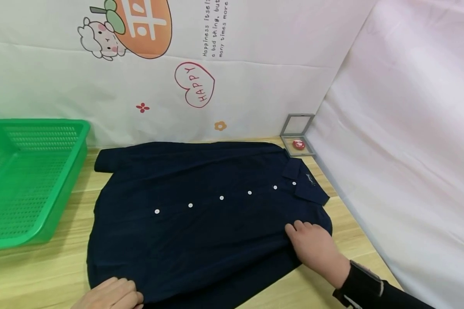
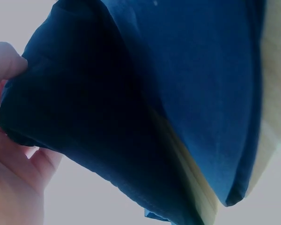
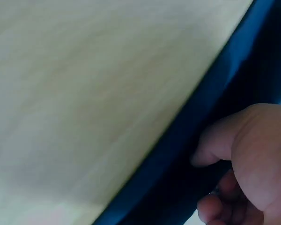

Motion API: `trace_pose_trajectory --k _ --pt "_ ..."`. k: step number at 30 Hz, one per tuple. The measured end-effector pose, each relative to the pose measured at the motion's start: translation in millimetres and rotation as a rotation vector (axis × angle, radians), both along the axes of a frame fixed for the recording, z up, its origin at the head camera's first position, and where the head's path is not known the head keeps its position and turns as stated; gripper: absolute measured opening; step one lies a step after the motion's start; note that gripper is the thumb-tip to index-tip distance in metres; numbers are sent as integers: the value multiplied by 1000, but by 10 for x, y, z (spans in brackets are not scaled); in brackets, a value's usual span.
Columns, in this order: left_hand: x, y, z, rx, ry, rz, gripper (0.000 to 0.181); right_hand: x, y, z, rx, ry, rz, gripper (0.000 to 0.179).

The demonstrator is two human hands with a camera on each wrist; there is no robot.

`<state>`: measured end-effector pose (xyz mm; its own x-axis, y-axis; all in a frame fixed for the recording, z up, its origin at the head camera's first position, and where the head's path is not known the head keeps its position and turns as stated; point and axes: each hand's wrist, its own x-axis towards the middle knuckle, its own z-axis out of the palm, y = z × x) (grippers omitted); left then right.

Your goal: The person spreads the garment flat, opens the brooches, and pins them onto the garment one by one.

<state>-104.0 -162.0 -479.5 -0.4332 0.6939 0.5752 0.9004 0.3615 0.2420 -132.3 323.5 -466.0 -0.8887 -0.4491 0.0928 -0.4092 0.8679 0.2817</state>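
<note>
A navy button-up shirt [image 1: 201, 227] lies front side up, its row of white buttons running across and its collar [image 1: 311, 185] toward the right. At the near left, my left hand [image 1: 110, 295] grips the shirt close to its lower edge. The left wrist view shows the thumb and fingers of the left hand [image 2: 18, 136] around a dark piece of the cloth [image 2: 84, 84]. My right hand [image 1: 315, 249] holds the near shoulder area below the collar. Seen from the right wrist, the right hand [image 3: 253, 159] pinches a fold of the navy cloth [image 3: 178, 136].
To the left stands a green plastic basket [image 1: 58, 193] on the wooden table [image 1: 27, 274]. A small open grey case [image 1: 288, 148] with a red round item [image 1: 298, 144] sits at the back right corner. White printed cloth [image 1: 255, 94] hangs behind and along the right side.
</note>
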Motion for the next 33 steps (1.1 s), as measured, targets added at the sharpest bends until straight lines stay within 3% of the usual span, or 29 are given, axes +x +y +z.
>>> trace_pose_trajectory --k 6,10,13,17,21,27,33 --pt "27 -24 -28 -36 -7 25 31 -23 215 -37 9 -6 -153 24" --pt "36 -36 -43 -62 -25 27 24 -23 349 -16 19 -34 -274 23" --pt "35 -46 -90 -76 -23 5 11 -19 409 19 19 -79 -318 19" --pt "38 -53 -154 -119 -6 -1 10 -22 474 105 8 -147 -301 6" --pt "44 -53 -190 -146 4 -7 11 -29 559 160 4 -199 -257 16" --pt "75 -64 -305 -194 55 6 19 -20 615 152 13 -227 -216 10" --pt "105 -145 -433 -313 -59 24 33 -42 657 163 5 -248 -242 17"
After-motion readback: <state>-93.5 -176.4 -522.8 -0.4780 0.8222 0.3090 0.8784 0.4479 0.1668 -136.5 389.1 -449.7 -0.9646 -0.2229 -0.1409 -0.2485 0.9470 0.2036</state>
